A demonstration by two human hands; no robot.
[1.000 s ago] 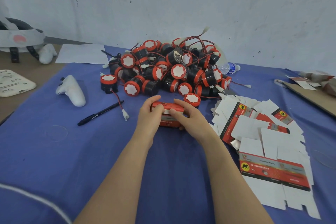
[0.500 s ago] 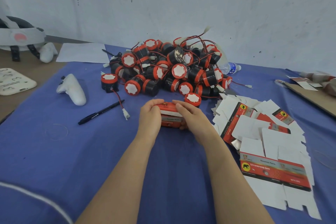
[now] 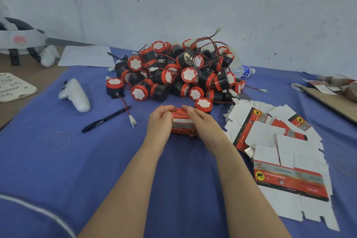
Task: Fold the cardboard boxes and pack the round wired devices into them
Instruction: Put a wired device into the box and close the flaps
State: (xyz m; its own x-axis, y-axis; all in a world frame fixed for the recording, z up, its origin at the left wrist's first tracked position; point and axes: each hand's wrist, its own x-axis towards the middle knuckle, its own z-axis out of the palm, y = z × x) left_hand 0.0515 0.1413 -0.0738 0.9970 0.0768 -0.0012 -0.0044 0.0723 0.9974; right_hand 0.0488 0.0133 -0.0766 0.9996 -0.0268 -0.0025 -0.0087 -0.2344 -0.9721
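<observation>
The blue-covered table carried a heap of round wired devices toward its far edge, with flat cardboard boxes fanned out along its right side. At the middle, just in front of the heap, the left hand and right hand curled their fingers round a folded red box, one at each end. A white controller and a black pen lay toward the left edge.

One head-worn camera looks forward and down (wide-angle, close in) onto the table.
</observation>
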